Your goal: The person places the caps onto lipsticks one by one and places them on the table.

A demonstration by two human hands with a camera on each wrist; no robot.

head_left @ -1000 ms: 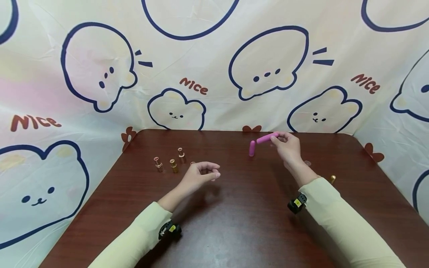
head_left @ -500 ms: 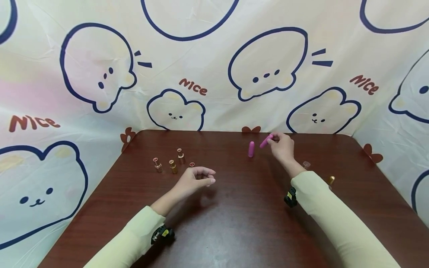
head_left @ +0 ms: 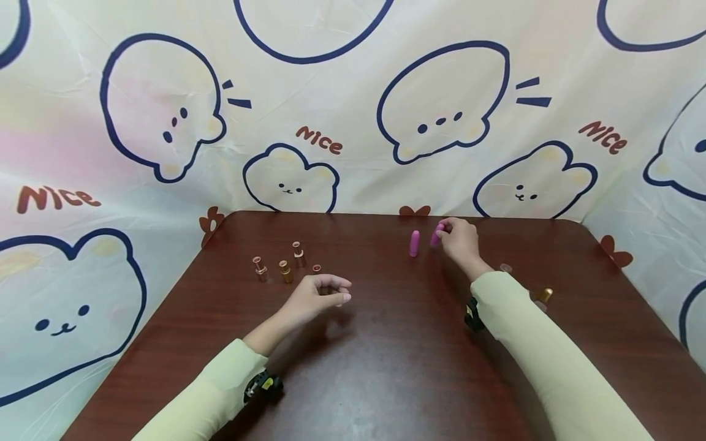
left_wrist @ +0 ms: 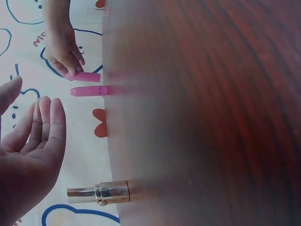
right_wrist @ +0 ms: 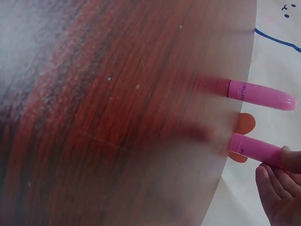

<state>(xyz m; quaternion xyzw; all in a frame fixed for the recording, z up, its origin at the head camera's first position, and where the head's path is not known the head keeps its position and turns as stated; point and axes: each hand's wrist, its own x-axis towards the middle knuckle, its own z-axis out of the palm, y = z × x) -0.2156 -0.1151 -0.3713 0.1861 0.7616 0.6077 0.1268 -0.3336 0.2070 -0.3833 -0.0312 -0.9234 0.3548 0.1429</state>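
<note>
At the far side of the table, my right hand [head_left: 460, 242] pinches a pink lipstick tube [right_wrist: 256, 150] by its upper end between thumb and fingers. That tube is nearly upright; whether its base touches the table I cannot tell. Just to its left a second pink lipstick tube [head_left: 414, 244] stands upright on its own. My left hand [head_left: 309, 300] hovers over the table's middle left with loosely bent fingers, holding nothing. Beyond that hand several metallic lipstick tubes stand upright, among them a gold one [head_left: 285, 271], a rose-gold one [head_left: 260, 268] and one in the left wrist view [left_wrist: 113, 192].
A gold piece [head_left: 546, 296] and a small clear item [head_left: 505, 267] are to the right, near my right sleeve. The dark brown table [head_left: 386, 367] ends at a cloth backdrop [head_left: 358, 92] with cartoon drawings.
My right hand has moved slightly left and lowered the pink tube, turning it from nearly level to nearly upright beside the other. My left hand has drifted slightly left.
</note>
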